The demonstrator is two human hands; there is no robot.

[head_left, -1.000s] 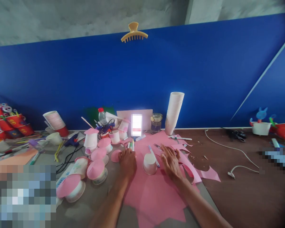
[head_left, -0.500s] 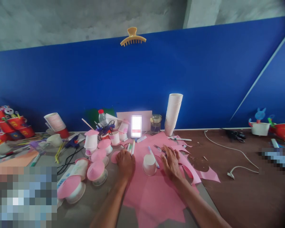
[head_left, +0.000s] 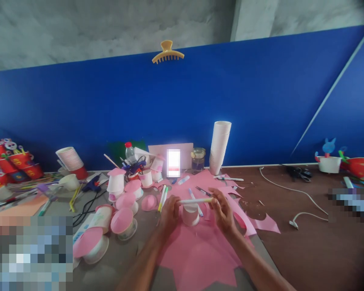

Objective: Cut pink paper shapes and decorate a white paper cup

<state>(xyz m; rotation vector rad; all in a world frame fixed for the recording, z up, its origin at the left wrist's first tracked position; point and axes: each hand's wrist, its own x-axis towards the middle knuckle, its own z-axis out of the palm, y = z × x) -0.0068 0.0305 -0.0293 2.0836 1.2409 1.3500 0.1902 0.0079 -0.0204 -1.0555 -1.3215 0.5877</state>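
My left hand and my right hand hold a pale yellow marker level between them, one hand at each end. It hangs just above an upside-down white paper cup that stands on a large pink paper sheet. Two more markers lie on the table left of my left hand. A blue-capped pen and small scissors lie on the pink sheet behind the cup.
Several cups with pink paper lids stand at the left beside a glue gun. A tall cup stack, a jar and a lit phone line the blue wall. Pink offcuts and a white cable lie to the right.
My left hand picked a marker off the table and both hands lifted off the pink sheet; they now hold the marker between them above the cup.
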